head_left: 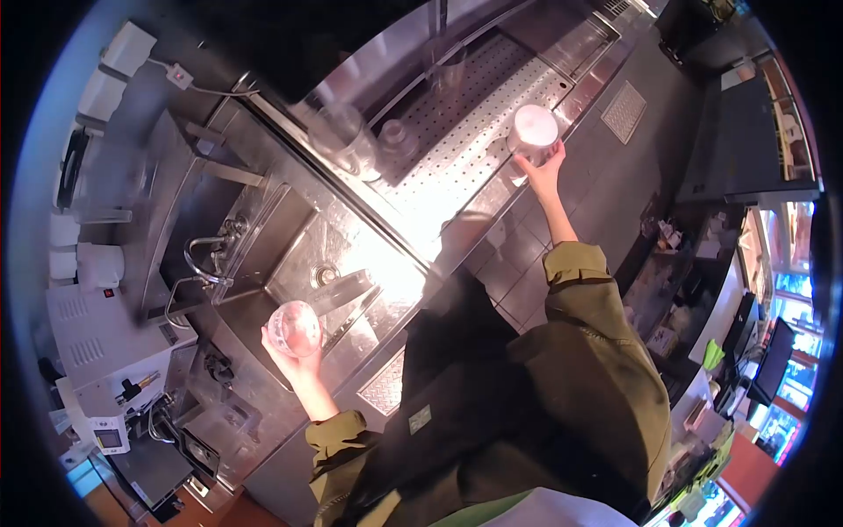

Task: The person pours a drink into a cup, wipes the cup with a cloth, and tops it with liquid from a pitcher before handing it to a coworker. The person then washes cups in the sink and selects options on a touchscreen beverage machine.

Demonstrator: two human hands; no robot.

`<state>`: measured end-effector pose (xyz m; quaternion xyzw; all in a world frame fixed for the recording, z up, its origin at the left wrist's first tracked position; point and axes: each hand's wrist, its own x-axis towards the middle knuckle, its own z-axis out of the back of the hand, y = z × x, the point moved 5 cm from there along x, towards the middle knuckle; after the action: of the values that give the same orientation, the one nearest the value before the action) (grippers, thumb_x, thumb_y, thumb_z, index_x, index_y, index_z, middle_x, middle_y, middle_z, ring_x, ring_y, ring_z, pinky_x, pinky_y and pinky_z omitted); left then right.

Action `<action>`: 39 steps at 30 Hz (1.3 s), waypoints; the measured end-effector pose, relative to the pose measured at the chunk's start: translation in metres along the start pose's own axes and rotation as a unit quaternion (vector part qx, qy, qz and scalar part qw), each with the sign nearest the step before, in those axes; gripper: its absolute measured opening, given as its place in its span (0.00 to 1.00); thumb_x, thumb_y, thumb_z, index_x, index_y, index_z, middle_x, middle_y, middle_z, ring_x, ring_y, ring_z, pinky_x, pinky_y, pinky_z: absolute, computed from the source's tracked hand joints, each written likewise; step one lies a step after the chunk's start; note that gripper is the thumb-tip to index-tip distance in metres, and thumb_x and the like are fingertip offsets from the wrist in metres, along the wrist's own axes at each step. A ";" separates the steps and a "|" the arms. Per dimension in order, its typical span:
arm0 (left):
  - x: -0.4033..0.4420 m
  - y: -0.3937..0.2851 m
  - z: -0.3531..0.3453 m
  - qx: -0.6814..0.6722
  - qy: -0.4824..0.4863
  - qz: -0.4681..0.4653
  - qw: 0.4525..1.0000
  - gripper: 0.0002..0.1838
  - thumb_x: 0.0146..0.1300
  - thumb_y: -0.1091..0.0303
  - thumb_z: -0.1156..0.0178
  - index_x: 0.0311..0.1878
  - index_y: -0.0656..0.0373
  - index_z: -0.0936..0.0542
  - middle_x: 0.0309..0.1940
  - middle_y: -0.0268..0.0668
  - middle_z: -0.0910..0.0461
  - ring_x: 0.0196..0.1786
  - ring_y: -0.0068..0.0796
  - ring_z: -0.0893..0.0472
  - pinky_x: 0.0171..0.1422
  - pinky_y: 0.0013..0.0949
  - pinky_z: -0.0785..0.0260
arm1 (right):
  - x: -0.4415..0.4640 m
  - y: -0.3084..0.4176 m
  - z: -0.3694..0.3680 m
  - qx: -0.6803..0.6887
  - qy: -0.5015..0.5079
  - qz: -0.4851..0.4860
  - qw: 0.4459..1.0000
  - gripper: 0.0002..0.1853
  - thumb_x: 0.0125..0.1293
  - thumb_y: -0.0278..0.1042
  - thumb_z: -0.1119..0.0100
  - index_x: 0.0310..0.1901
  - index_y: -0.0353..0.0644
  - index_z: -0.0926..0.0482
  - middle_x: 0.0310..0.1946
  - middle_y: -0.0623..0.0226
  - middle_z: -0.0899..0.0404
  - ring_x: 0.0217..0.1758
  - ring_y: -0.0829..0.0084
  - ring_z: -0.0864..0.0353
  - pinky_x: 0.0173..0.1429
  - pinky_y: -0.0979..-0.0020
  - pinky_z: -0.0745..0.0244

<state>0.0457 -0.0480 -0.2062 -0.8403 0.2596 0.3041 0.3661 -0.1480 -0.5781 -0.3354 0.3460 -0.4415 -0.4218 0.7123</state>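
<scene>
My left hand [297, 362] is wrapped round a clear round cup [295, 328] with something pale pink in or on it, over the left edge of the steel sink [299, 250]. My right hand [544, 169] grips a clear cup with a white top [534, 128], above the front edge of the perforated steel drain tray [474, 145]. The two hands are far apart. Clear glass vessels [347, 145] stand on the tray to the left of the right hand.
A curved faucet [204, 263] rises behind the sink. A grey-white machine [110, 329] stands at the left. Tiled floor [518, 255] shows beyond the counter's front edge, and cluttered shelves [672, 303] line the right side.
</scene>
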 end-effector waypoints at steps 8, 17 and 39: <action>-0.002 0.027 -0.010 0.033 -0.013 0.003 0.999 0.28 0.51 0.45 0.46 0.50 0.53 0.31 0.49 0.39 0.29 0.52 0.40 0.30 0.54 0.47 0.37 | 0.032 0.020 -0.013 0.166 0.074 0.006 0.983 0.52 0.35 0.30 0.28 0.60 0.34 0.54 0.53 0.55 0.39 0.57 0.66 0.37 0.59 0.67 0.40; 0.005 0.016 -0.005 0.046 -0.018 -0.011 0.999 0.27 0.52 0.45 0.47 0.51 0.52 0.31 0.48 0.38 0.28 0.51 0.39 0.29 0.52 0.46 0.36 | 0.024 0.043 -0.017 0.083 0.045 0.014 0.995 0.46 0.35 0.34 0.27 0.55 0.34 0.47 0.50 0.55 0.35 0.53 0.67 0.33 0.56 0.68 0.37; 0.016 -0.123 -0.028 0.449 0.227 -0.452 0.737 0.26 0.50 0.56 0.41 0.50 0.62 0.31 0.53 0.43 0.32 0.57 0.35 0.35 0.62 0.36 0.46 | -0.278 0.292 -0.235 0.173 0.463 -0.006 0.869 0.29 0.36 0.31 0.29 0.45 0.39 0.27 0.48 0.55 0.31 0.52 0.66 0.31 0.56 0.66 0.35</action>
<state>0.1468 0.0002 -0.1463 -0.6408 0.0315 -0.2488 0.7256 0.0838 -0.1795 -0.2638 0.6219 -0.1245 -0.1341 0.7614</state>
